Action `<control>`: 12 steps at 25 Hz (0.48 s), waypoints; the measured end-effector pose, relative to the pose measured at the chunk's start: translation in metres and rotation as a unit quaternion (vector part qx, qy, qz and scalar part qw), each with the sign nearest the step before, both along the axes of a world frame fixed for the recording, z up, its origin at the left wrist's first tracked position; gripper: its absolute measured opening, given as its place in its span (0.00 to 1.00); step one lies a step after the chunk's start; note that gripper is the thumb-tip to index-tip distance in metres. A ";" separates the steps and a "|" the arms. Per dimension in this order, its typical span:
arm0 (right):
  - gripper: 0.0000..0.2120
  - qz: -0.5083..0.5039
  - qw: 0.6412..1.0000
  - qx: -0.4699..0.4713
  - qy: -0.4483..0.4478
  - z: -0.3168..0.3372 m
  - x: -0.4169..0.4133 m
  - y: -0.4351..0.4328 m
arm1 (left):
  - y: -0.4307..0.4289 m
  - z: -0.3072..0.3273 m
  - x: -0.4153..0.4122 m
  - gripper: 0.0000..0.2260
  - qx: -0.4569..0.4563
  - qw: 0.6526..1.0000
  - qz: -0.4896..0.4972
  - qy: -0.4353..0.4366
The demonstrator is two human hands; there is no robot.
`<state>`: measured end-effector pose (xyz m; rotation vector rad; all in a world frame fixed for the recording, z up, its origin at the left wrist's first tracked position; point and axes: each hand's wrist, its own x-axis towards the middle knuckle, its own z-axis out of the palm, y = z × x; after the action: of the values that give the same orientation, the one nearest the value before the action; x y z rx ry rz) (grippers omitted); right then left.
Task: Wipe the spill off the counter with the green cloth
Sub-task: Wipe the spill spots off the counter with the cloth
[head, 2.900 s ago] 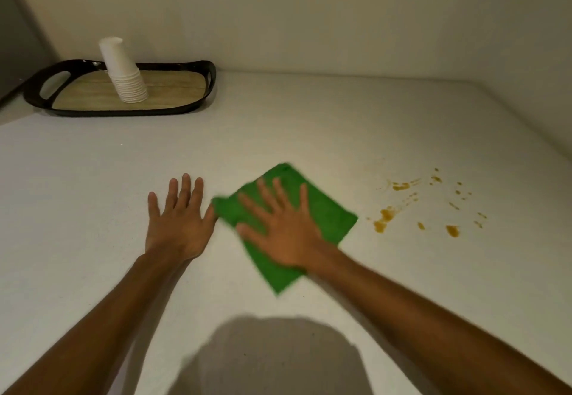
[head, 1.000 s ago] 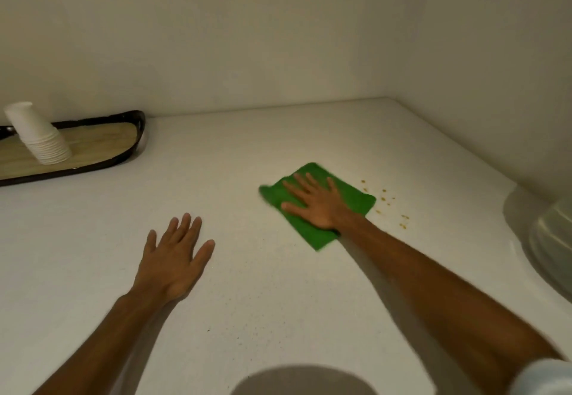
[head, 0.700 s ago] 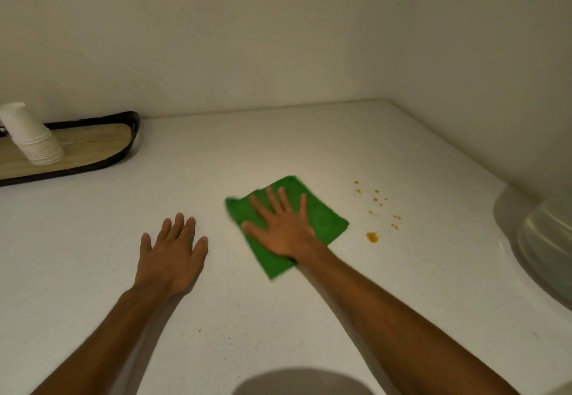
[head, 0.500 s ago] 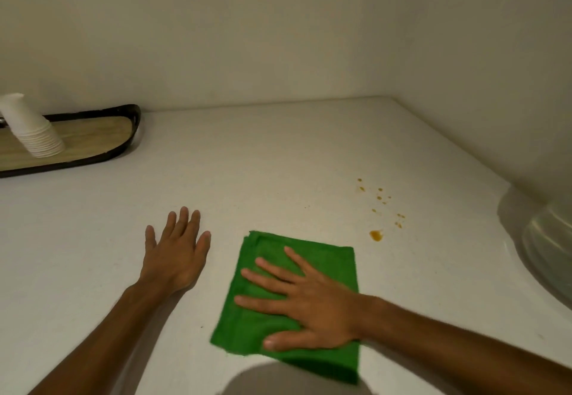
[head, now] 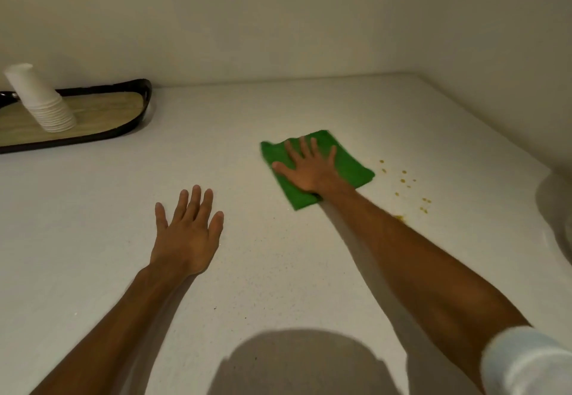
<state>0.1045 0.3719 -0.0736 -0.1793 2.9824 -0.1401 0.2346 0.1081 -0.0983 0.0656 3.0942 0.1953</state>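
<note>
Right hand point(head: 312, 175) fingers point(head: 305, 150) lie spread flat, pinning the folded green microfibre cloth point(head: 349, 167) to the white worktop point(head: 278, 110), gripping nothing. The cloth has swung back far-side, left of the orange droplets point(head: 402, 180); these remain unwiped. Left hand point(head: 187, 236) rests splayed, empty.

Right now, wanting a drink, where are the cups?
Far left in the head view: the cups stand stacked on the tray by the back wall, far from both hands.

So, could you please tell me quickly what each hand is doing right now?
Left hand: open, flat on the counter, holding nothing.
Right hand: open, palm pressed flat on the green cloth, no closed grip.
</note>
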 end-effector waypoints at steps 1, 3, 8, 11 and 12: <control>0.41 0.061 0.998 0.008 0.006 -0.005 0.022 -0.013 | 0.000 0.000 0.000 0.33 0.003 1.000 0.002 0.007; 0.40 0.200 0.979 0.001 0.040 -0.015 0.088 -0.020 | 0.000 -0.001 0.000 0.33 0.009 1.000 0.000 0.016; 0.35 0.375 0.922 -0.005 0.096 -0.028 0.190 0.059 | 0.001 0.002 0.003 0.34 0.014 1.000 -0.005 0.018; 0.35 0.259 0.964 0.034 0.059 -0.012 0.123 0.093 | 0.003 0.005 0.005 0.33 0.014 1.000 -0.003 0.011; 0.36 0.199 0.978 0.041 0.046 -0.009 0.091 0.096 | 0.003 0.007 0.005 0.33 0.014 1.000 -0.002 0.006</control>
<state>0.1953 0.4680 -0.0822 -0.7839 2.9593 0.0382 0.2399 0.1112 -0.0915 0.0746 3.1040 0.2393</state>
